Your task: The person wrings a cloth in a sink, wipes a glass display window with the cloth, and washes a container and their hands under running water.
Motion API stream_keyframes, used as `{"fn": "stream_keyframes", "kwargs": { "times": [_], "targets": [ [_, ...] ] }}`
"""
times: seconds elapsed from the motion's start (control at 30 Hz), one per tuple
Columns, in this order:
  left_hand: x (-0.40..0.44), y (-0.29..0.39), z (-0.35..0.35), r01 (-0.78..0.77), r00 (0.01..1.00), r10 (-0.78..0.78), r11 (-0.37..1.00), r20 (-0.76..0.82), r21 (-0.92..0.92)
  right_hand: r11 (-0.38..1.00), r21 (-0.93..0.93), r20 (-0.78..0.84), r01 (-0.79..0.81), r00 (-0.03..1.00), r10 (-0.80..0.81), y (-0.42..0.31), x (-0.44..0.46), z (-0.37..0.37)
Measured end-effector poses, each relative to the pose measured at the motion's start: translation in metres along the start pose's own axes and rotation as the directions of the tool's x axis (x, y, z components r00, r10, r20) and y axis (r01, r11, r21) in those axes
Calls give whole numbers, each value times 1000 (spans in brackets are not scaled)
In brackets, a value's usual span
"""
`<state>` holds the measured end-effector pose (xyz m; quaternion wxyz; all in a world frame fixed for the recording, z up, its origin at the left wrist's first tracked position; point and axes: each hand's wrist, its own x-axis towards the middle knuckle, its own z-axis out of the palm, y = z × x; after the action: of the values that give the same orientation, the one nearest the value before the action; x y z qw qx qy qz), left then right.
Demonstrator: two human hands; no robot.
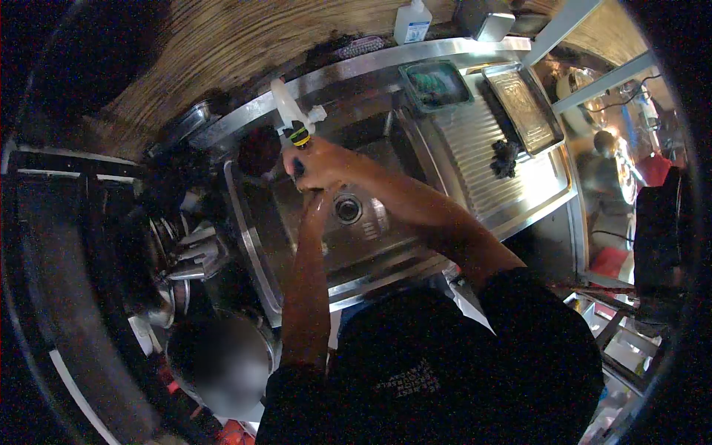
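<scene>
My right hand [326,162] and my left hand [314,196] are close together over the metal sink [267,256], just below the white tap [284,104]. The fingers of my right hand are curled. A small dark patch shows at them, too unclear to name. Most of my left hand's fingers are hidden behind the right hand. Next to my right hand, at the tap's lower end, sits a yellow-and-black ring [299,137]. Under my wrists lies the round drain [348,209] in the sink floor.
On the ribbed drainboard [463,126] are a green-tinted tub [436,84], a metal tray [525,107] and a dark crumpled scrubber [505,159]. A white bottle [412,24] stands behind the sink. Metal cookware [196,252] is stacked at left, above a large round pot [222,363].
</scene>
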<state>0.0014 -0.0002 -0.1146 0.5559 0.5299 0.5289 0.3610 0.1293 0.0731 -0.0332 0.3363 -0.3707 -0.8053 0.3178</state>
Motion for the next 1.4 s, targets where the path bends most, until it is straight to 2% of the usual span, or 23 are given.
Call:
{"fn": "stream_keyframes", "kwargs": {
  "times": [0.03,0.07,0.13,0.17,0.2,0.27,0.3,0.4,0.5,0.6,0.63,0.67,0.7,0.77,0.8,0.83,0.9,1.0,1.07,1.17,1.23,1.3,1.4],
  "targets": [
    [3,-1,2,-56,998,56,997,13,-43,995,82,-116,64,992,-54,-2,-1,-8],
    [4,-3,2,-210,975,219,968,49,-139,989,140,-178,-56,981,81,-5,-4,-16],
    [7,8,6,-175,982,186,861,-24,-477,919,277,-272,-280,894,355,-21,-17,-40],
    [17,19,8,-20,998,-29,721,-60,-692,913,352,-288,-208,904,317,-15,-30,-45],
    [25,37,11,96,969,-245,503,-35,-859,956,237,-329,-172,912,245,-1,-42,-36],
    [29,44,14,155,929,-367,288,40,-945,995,-2,-382,-98,920,90,26,-65,-9],
    [29,43,16,143,955,-295,346,38,-927,959,-164,-420,-233,896,146,13,-72,-9],
    [26,53,27,108,978,-207,587,-20,-802,781,421,-303,-461,740,601,-5,-73,-4],
    [22,61,35,121,984,-179,720,-15,-683,501,724,159,-474,822,547,25,-69,-1],
    [19,32,22,209,977,-165,633,133,-745,821,505,152,-266,964,218,90,-90,21],
    [6,45,13,76,994,-36,897,100,-436,893,432,158,-124,986,60,104,-93,23],
    [-12,59,-2,-88,988,94,995,120,-55,931,356,186,81,970,-156,118,-94,25],
    [-24,75,-12,-255,961,202,910,189,328,917,397,238,36,961,-140,119,-94,26],
    [-25,89,-21,-517,854,412,611,317,599,889,457,323,-42,938,-122,112,-91,21],
    [-25,91,-26,-554,826,425,490,371,673,878,469,346,-91,934,-88,108,-90,23],
    [-24,92,-31,-585,794,436,358,423,728,867,478,362,-142,931,-47,104,-90,23],
    [-20,81,-34,-547,824,340,265,454,794,861,471,376,-194,926,3,95,-93,22],
    [-9,40,-32,-391,920,206,398,335,830,871,436,384,-226,922,47,89,-104,28],
    [-13,11,-17,-288,958,116,344,264,894,892,387,384,-235,920,76,86,-114,35],
    [-3,-62,8,99,992,-127,661,-19,744,939,254,375,-234,918,128,86,-132,45],
    [-4,-90,24,135,983,-184,702,-5,699,968,109,368,-228,914,174,91,-148,54],
    [-15,-107,39,-162,973,-62,507,223,847,974,-80,355,-212,907,227,98,-168,62],
    [-38,-56,65,33,968,-220,582,118,812,926,-318,313,-202,900,304,108,-201,77]
  ]
}}
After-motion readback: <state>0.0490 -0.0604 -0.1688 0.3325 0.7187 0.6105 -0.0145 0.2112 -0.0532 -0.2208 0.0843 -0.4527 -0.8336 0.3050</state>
